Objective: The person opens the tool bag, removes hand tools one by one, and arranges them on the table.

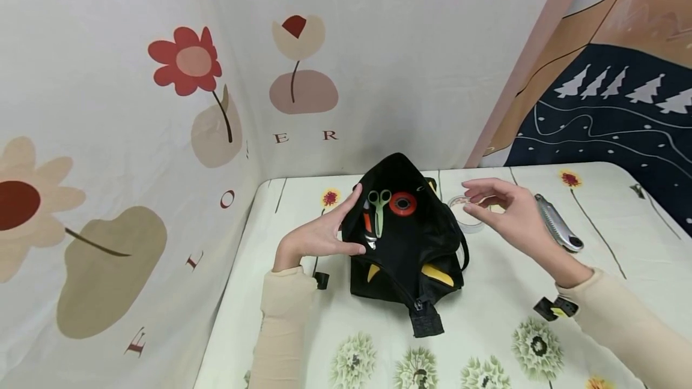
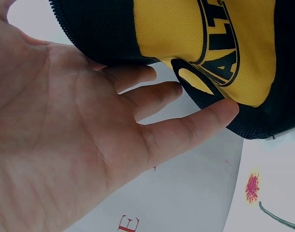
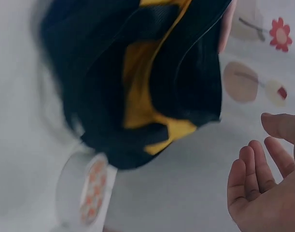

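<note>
A black and yellow tool bag [image 1: 400, 269] stands unzipped on the table, its mouth facing me. My left hand [image 1: 327, 230] spans its left side, thumb by the front rim; in the left wrist view straight fingers [image 2: 190, 133] touch the yellow outer panel. Inside lie green-handled scissors [image 1: 379, 212], a red tape roll [image 1: 402, 203] and a red and black handled tool [image 1: 367, 221]. My right hand [image 1: 505, 206] hovers right of the bag with loosely bent fingers, holding nothing. Partly behind its fingers sits a white tape roll [image 1: 469, 224], also in the right wrist view.
A grey utility knife [image 1: 559, 224] lies on the table just right of my right hand. The flower-printed tablecloth [image 1: 503, 281] spreads out in front of the bag. Printed fabric hangings [image 1: 378, 47] rise behind the table and along its left side.
</note>
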Demonstrator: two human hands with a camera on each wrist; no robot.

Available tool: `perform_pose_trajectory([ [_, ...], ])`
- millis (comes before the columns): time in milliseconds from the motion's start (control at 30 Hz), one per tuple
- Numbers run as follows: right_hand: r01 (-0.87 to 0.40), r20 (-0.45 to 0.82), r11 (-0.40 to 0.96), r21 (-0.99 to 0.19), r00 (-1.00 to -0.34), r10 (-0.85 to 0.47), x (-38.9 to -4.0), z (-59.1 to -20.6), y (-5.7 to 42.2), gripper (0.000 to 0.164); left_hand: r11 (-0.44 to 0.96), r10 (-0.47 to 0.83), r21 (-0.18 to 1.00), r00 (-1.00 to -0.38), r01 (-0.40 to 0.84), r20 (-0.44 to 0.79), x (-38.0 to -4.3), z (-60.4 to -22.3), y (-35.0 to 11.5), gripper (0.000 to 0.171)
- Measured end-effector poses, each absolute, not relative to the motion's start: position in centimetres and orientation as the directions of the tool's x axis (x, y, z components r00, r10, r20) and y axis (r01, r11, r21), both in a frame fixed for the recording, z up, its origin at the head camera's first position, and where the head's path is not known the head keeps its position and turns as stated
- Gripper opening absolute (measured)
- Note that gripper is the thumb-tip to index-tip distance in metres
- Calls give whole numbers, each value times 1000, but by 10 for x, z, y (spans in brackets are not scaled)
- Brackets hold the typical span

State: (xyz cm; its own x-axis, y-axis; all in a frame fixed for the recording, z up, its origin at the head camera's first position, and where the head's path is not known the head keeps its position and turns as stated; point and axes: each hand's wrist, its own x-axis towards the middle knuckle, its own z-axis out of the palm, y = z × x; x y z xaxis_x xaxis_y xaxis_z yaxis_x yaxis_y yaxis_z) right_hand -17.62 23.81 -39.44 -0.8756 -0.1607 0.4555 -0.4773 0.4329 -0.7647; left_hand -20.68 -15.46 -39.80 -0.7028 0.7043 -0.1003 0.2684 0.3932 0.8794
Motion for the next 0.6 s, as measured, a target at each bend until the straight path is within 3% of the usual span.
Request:
perform_pose_trajectory([
  [267,-497,430,346,-796,-866,-254,-183,-386,195,41,375,708,892,-699,254,-98,-206,-398,-154,120],
  [600,-415,326,261,-872,-889,-322,-201,-387,154,37,376,710,891,-697,256,-99,-208,-399,-154,119],
])
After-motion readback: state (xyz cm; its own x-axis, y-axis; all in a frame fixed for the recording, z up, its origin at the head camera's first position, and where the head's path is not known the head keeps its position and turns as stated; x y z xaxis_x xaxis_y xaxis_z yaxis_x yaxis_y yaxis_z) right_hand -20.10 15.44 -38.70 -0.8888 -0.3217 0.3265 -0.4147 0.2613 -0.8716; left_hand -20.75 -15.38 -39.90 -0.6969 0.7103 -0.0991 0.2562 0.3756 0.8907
